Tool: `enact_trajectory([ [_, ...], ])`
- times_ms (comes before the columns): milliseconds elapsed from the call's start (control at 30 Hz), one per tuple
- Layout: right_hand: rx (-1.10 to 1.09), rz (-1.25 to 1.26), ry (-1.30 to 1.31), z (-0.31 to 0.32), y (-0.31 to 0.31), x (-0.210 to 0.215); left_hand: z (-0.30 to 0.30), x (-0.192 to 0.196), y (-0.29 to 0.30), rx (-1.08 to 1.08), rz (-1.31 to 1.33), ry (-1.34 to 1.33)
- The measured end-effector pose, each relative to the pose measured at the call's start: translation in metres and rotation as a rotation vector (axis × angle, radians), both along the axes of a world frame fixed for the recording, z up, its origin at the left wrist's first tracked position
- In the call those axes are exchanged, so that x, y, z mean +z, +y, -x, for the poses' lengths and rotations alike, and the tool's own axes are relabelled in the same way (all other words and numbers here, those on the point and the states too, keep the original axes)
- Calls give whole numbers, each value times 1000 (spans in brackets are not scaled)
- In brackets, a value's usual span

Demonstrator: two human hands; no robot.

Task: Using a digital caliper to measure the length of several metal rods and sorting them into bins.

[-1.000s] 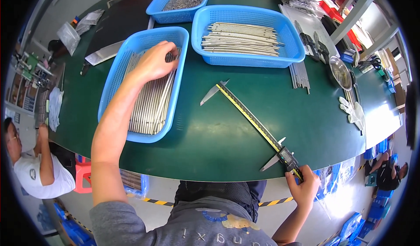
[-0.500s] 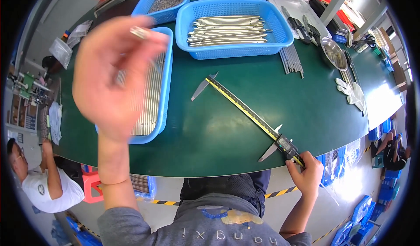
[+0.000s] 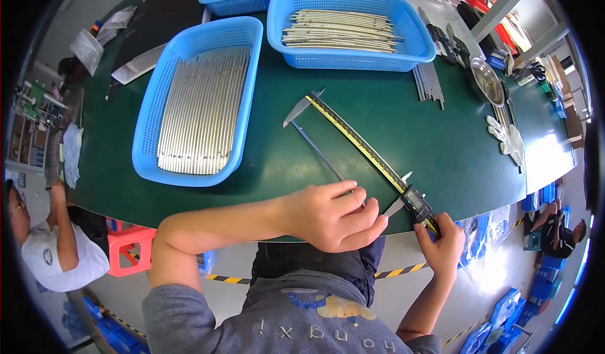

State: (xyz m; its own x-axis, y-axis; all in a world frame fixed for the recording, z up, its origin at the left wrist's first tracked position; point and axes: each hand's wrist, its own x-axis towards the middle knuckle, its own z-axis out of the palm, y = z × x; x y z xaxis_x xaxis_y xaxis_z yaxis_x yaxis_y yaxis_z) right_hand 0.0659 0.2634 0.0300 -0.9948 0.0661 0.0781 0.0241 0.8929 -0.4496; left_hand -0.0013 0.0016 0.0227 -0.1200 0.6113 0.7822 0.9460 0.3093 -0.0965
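Observation:
My left hand reaches across in front of my body and is closed on a thin metal rod. The rod's far end lies at the far jaw of a long digital caliper; its near end is hidden in my fingers, close to the sliding jaw. At the table's near edge, my right hand grips the caliper's lower end beside the display. To the left, a blue basket holds a row of metal rods lying side by side.
A second blue basket with more rods stands at the back, beside another basket of small metal parts. At right are loose rods, a metal bowl and a white glove. A person sits at left.
My left hand has come down from over the left basket toward the near edge, bringing a rod alongside the caliper. My right hand keeps hold of the caliper. The view has shifted slightly.

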Motion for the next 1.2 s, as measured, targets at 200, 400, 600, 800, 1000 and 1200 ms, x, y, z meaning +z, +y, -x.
enact_trajectory([
  [200,-20,6,-19,0,-1,1,-3,-8,4,35,-16,3],
  [400,-34,7,-46,-1,-3,3,-8,-13,4,63,62,-37],
  [600,-39,2,-45,-11,-8,5,-6,-19,6,48,109,-43],
  [800,2,73,-28,-27,-22,3,-9,-24,8,34,135,-95],
  [1000,-28,100,-36,-29,-24,5,-9,-25,9,45,126,-109],
  [1200,-13,85,-59,-32,-20,-2,-11,-28,6,63,129,-101],
])
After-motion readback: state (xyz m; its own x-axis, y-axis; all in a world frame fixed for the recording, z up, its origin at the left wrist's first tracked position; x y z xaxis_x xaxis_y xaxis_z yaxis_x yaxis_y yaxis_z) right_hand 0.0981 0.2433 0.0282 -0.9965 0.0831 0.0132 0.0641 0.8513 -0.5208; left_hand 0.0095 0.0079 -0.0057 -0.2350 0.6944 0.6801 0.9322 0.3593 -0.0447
